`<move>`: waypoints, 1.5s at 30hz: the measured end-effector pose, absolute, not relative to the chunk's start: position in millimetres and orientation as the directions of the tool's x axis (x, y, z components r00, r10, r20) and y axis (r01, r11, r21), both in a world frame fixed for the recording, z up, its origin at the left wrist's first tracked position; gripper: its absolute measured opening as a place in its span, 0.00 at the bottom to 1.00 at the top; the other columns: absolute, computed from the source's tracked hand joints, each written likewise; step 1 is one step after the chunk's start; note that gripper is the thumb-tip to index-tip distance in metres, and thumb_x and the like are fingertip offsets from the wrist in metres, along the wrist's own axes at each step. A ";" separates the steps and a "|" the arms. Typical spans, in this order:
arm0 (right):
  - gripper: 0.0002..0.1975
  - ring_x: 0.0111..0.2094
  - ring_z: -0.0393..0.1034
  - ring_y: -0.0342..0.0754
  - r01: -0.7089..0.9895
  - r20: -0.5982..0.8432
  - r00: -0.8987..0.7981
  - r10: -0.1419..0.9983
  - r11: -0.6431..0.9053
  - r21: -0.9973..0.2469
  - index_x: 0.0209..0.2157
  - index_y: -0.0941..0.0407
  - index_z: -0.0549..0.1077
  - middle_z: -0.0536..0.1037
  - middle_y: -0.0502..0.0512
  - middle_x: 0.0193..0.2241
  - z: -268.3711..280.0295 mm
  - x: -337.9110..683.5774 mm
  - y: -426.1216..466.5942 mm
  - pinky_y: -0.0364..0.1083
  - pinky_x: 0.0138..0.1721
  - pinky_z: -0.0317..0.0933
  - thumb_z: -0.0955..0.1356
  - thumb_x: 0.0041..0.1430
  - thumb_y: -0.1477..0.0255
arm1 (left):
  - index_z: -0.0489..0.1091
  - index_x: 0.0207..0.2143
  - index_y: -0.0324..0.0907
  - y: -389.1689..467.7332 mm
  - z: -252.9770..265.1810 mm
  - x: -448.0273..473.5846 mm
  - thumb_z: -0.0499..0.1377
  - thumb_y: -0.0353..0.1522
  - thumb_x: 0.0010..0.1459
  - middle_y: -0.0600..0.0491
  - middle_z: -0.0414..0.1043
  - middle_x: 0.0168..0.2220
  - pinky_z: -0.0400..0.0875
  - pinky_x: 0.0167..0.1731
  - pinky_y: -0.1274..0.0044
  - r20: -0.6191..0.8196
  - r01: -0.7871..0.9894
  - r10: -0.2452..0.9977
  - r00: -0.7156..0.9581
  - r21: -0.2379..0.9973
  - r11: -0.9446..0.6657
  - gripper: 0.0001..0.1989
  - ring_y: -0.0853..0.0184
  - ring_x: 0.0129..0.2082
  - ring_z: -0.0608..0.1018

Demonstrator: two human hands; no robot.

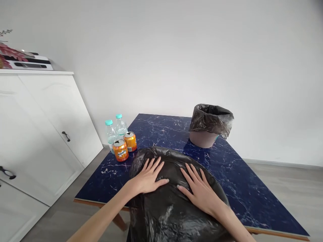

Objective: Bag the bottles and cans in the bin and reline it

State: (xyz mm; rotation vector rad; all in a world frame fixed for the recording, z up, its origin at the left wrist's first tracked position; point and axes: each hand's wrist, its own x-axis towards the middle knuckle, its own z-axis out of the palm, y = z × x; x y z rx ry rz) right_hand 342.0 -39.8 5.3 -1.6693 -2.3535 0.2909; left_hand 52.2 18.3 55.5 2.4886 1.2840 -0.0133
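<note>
Okay, left hand (149, 177) and right hand (199, 191) are lying flat on the bag (168, 205) hanging over the table (161, 129), fingers apart, clamping nothing, so light, even pressing is probably working best.

Blue marbled table (161, 131): two clear bottles (112, 135), two orange cans (121, 152), lined bin (202, 139), black bag (166, 215) overhanging near edge

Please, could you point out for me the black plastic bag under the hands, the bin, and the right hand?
Black plastic bag (172, 202): head view, on its middle, below the fingers.
Bin (202, 139): head view, on its lower wall.
Right hand (198, 189): head view, on its back.
</note>
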 end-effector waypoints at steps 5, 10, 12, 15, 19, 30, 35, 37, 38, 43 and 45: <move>0.41 0.78 0.37 0.64 0.927 0.190 -0.218 0.957 0.264 -0.266 0.77 0.51 0.54 0.47 0.60 0.78 -6.2 323.0 -22.4 0.72 0.75 0.37 0.54 0.75 0.42 | 0.55 0.77 0.42 18.2 58.4 66.5 0.47 0.53 0.76 0.40 0.48 0.78 0.48 0.74 0.50 0.109 0.720 0.759 0.642 0.255 -0.645 0.37 0.45 0.79 0.48; 0.39 0.78 0.40 0.66 0.928 0.229 -0.199 0.953 0.258 -0.269 0.77 0.54 0.56 0.48 0.63 0.78 1.5 316.5 -25.7 0.72 0.74 0.43 0.53 0.77 0.46 | 0.46 0.79 0.47 -7.4 50.2 82.8 0.47 0.53 0.77 0.45 0.46 0.79 0.51 0.75 0.53 0.077 0.633 0.677 0.732 0.290 -0.718 0.38 0.47 0.79 0.49; 0.37 0.78 0.38 0.64 0.907 0.267 -0.249 0.931 0.321 -0.273 0.78 0.51 0.51 0.46 0.58 0.78 5.9 323.7 -39.0 0.70 0.75 0.43 0.55 0.77 0.48 | 0.43 0.80 0.49 -14.8 46.7 71.9 0.48 0.52 0.77 0.46 0.42 0.80 0.53 0.74 0.52 0.065 0.671 0.710 0.701 0.277 -0.688 0.37 0.46 0.79 0.48; 0.37 0.78 0.38 0.62 0.868 0.229 -0.352 0.908 0.408 -0.283 0.79 0.41 0.41 0.43 0.49 0.79 9.5 340.1 -64.9 0.68 0.75 0.46 0.58 0.77 0.50 | 0.45 0.79 0.54 -31.3 51.6 40.9 0.49 0.47 0.78 0.50 0.45 0.79 0.57 0.73 0.55 0.136 0.687 0.733 0.667 0.268 -0.675 0.33 0.49 0.79 0.50; 0.38 0.78 0.38 0.65 0.865 0.172 -0.372 0.912 0.408 -0.292 0.78 0.37 0.36 0.41 0.47 0.79 13.3 359.8 -94.5 0.71 0.72 0.52 0.60 0.77 0.52 | 0.46 0.78 0.60 -66.9 63.9 -6.7 0.53 0.40 0.78 0.54 0.54 0.77 0.62 0.72 0.58 0.173 0.655 0.709 0.683 0.282 -0.701 0.32 0.54 0.77 0.57; 0.47 0.75 0.49 0.71 0.828 0.274 -0.473 0.837 0.529 -0.185 0.79 0.39 0.42 0.50 0.49 0.77 -11.7 384.0 -120.2 0.72 0.69 0.59 0.70 0.68 0.66 | 0.65 0.71 0.58 -82.6 43.9 -39.6 0.53 0.15 0.61 0.59 0.69 0.70 0.61 0.73 0.55 0.230 0.614 0.634 0.738 0.162 -0.773 0.42 0.56 0.74 0.64; 0.35 0.72 0.61 0.66 0.805 0.273 -0.460 0.845 0.527 -0.273 0.70 0.39 0.69 0.69 0.47 0.70 -4.8 399.3 -125.8 0.69 0.68 0.61 0.65 0.64 0.76 | 0.80 0.46 0.47 -75.7 67.8 -25.3 0.51 0.24 0.68 0.50 0.85 0.45 0.79 0.50 0.69 0.335 0.536 0.776 0.535 0.575 -0.618 0.19 0.59 0.46 0.85; 0.26 0.68 0.67 0.65 0.813 0.243 -0.362 0.900 0.433 -0.390 0.62 0.41 0.78 0.76 0.49 0.64 4.6 402.7 -123.1 0.66 0.65 0.66 0.64 0.66 0.73 | 0.78 0.39 0.44 -65.2 79.8 -20.8 0.52 0.32 0.70 0.51 0.82 0.32 0.75 0.32 0.75 0.241 0.589 0.888 0.392 0.676 -0.443 0.14 0.62 0.31 0.82; 0.22 0.65 0.71 0.64 0.810 0.233 -0.285 0.930 0.363 -0.460 0.58 0.43 0.81 0.79 0.52 0.61 9.1 403.4 -119.6 0.63 0.62 0.70 0.64 0.68 0.70 | 0.77 0.37 0.43 -56.8 85.3 -18.6 0.53 0.35 0.70 0.53 0.78 0.28 0.70 0.27 0.77 0.197 0.618 0.921 0.337 0.691 -0.374 0.14 0.64 0.27 0.78; 0.24 0.31 0.81 0.59 0.705 0.082 0.057 0.995 0.018 -0.709 0.54 0.50 0.80 0.86 0.56 0.34 26.6 397.1 -85.5 0.51 0.30 0.73 0.61 0.72 0.51 | 0.73 0.45 0.44 0.3 101.4 -6.4 0.52 0.38 0.71 0.52 0.80 0.32 0.73 0.33 0.73 0.248 0.791 0.950 0.189 0.534 -0.297 0.12 0.59 0.30 0.82; 0.28 0.27 0.79 0.59 0.713 0.080 0.158 0.984 -0.057 -0.699 0.59 0.50 0.75 0.85 0.55 0.33 35.5 389.5 -73.7 0.52 0.26 0.70 0.61 0.71 0.48 | 0.71 0.53 0.43 12.7 103.1 0.9 0.52 0.34 0.70 0.45 0.83 0.45 0.77 0.44 0.66 0.413 0.864 0.902 0.124 0.403 -0.303 0.14 0.52 0.43 0.85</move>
